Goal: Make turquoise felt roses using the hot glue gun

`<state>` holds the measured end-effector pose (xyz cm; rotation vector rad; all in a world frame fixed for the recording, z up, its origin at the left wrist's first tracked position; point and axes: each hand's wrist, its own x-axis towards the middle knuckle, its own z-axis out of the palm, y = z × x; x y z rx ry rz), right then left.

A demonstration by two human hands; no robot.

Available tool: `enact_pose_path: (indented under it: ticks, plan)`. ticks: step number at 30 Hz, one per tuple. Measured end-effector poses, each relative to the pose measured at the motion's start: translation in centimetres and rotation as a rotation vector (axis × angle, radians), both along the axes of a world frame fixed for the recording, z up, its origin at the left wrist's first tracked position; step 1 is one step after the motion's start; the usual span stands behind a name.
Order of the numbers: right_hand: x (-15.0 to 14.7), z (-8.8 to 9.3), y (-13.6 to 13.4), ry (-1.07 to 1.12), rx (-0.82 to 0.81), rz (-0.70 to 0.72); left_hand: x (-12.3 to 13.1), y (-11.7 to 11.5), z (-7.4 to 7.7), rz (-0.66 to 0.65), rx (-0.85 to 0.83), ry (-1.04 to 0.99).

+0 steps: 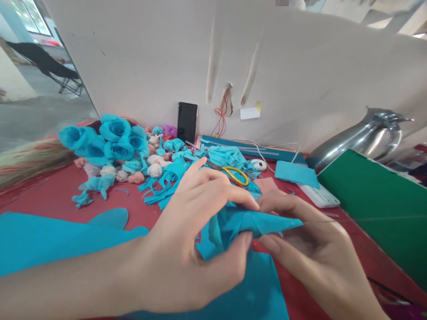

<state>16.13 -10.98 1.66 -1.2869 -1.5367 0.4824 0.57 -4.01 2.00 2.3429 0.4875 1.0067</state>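
My left hand (196,222) pinches a blue crepe-paper flower (243,224) between thumb and fingers, its ruffled part to the left and its twisted, pointed base to the right. Around that base curl the thumb and fingers of my right hand (303,240); their exact contact is partly hidden behind the paper. A thin thread or wire runs rightward from the pointed tip. Flat blue paper sheets (260,284) lie below and left of my hands. Just beyond my left fingers are yellow-handled scissors (236,176), resting among blue paper scraps (167,182).
Finished blue paper flowers (116,133) and small pale rosettes (155,170) stand at the back left. A black phone (187,122) leans on the white wall. Farther right are a white glue gun (258,165), a blue pad of paper (296,174), a green board (376,213) and a silver penguin figure (360,138).
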Motion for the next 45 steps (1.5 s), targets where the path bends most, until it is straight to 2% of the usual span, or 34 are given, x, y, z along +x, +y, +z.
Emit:
enact_pose_path:
  ticks: [7,12,15,21,27,31,35,45]
  plan:
    - [0.8,-0.5,0.2,-0.17,0.038,-0.064,0.8,0.9,0.3,-0.075,-0.207,-0.033]
    - [1.4,-1.0,0.2,-0.305,0.118,-0.066,0.9,1.3,0.2,-0.041,-0.359,-0.007]
    - [1.4,-1.0,0.4,-0.251,0.103,-0.07,0.9,1.4,0.1,-0.038,-0.445,0.03]
    - [1.9,-0.9,0.5,-0.183,-0.046,-0.086,1.0,1.5,-0.2,-0.045,-0.542,0.062]
    - [2.0,-1.4,0.5,-0.115,-0.041,-0.101,1.3,1.5,-0.1,-0.056,-0.574,0.074]
    - [1.6,-1.1,0.5,-0.122,-0.025,-0.049,1.3,1.7,0.0,-0.139,-0.652,0.033]
    - [1.0,-0.7,0.6,-0.121,-0.082,0.0,1.2,1.7,-0.3,-0.173,-0.687,0.019]
    - [0.8,-1.1,0.8,-0.069,-0.152,0.087,1.4,1.4,-0.4,-0.134,-0.715,-0.004]
